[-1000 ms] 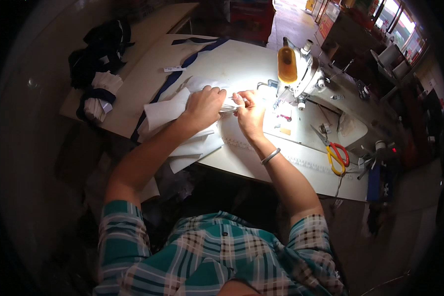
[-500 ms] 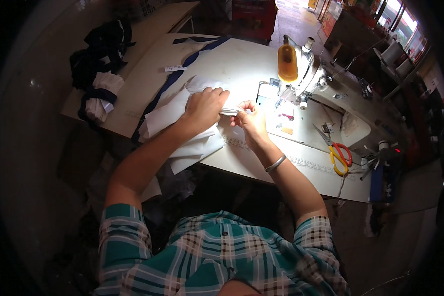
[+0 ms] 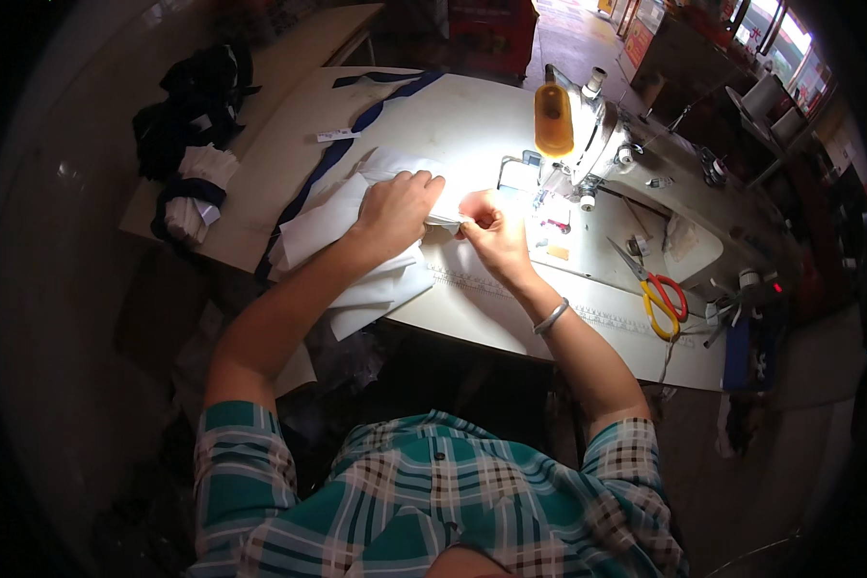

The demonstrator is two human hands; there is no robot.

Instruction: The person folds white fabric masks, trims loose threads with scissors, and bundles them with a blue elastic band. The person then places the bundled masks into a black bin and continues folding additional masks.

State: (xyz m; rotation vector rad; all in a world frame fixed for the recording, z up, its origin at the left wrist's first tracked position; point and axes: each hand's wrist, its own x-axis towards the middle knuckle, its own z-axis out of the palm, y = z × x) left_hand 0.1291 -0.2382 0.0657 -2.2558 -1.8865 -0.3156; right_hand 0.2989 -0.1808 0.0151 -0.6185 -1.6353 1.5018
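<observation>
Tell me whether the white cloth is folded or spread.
Folded: the white cloth lies in loose, overlapping layers beneath the left hand, not flat; the right hand pinches one end.

We look across a pale sewing table (image 3: pixel 458 111), brightly lit near its middle, to another pale table (image 3: pixel 308 56), a red cabinet (image 3: pixel 491 40) and a sunlit floor (image 3: pixel 570 43). Bright windows (image 3: pixel 788 53) glow upper right; deep shadow surrounds us.

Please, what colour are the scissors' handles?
One yellow handle, one red handle, seen in the head view.
</observation>
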